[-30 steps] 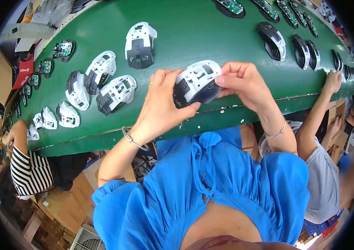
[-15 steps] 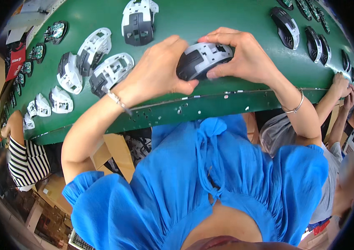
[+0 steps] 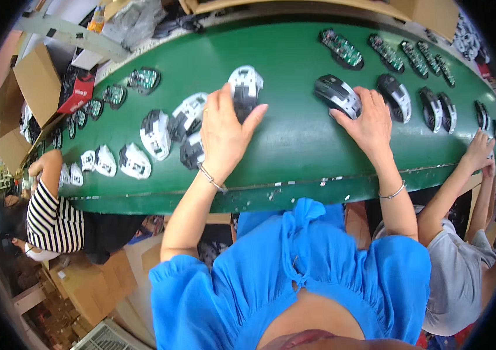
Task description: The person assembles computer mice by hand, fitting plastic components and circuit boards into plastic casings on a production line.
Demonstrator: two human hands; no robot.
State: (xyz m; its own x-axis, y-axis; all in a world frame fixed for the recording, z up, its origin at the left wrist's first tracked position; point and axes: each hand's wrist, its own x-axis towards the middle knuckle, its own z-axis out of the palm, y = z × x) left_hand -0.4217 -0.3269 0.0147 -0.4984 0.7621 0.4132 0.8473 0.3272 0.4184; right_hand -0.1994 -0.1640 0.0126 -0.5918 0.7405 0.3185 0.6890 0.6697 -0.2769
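Observation:
My right hand is closed on the near end of a black and grey computer mouse at the green work surface, thumb on one side and fingers on the other. To its left, my left hand has its thumb and fingers spread around the near, dark part of a white and black mouse shell. Whether the fingertips touch that shell is hard to tell. Beside the left hand lie more such shells: one white and black shell, and another shell partly hidden by the hand.
Mouse bases with green circuit boards line the far right; similar board bases lie at the left. Assembled mice stand right of my right hand. A co-worker's hands are at the right, another person's striped sleeve at the left.
The mouse held between both hands has moved right and away, now in the right hand only. My left hand has let go of it and reached to a white and black shell. The view has shifted.

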